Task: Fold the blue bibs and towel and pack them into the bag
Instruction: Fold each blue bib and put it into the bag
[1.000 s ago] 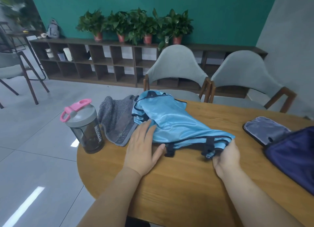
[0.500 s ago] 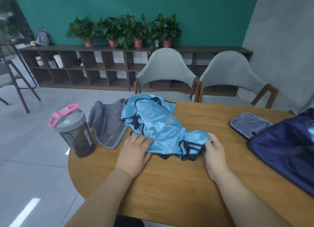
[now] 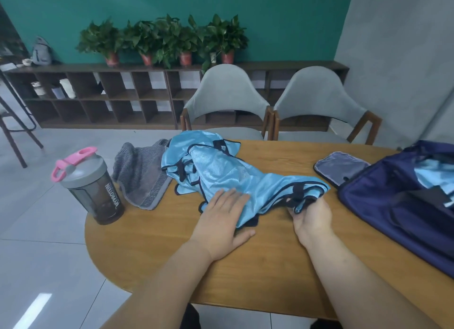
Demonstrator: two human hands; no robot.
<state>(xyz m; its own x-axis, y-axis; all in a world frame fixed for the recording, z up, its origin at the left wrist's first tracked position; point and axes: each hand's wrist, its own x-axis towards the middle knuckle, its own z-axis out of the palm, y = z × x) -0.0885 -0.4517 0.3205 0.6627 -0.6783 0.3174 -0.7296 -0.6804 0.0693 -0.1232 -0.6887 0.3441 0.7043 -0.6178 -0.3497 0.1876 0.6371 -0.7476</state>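
Head view: left hand [image 3: 221, 221] fingers flat, together, pressing blue bibs [image 3: 221, 171]; right hand [image 3: 312, 215] fingers pinching their dark-trimmed end.

left forearm [image 3: 157, 287]: bare from wrist to frame edge, as far as I see
right forearm [image 3: 356, 279]: bare likewise
clothing [image 3: 191, 317]: dark fabric low between the arms; garment unclear

crumpled shiny blue bibs [image 3: 221, 173] with dark trim lie mid-frame; rumpled grey towel [image 3: 142, 173] touches their left edge; navy bag [image 3: 398, 205] lies open at right.
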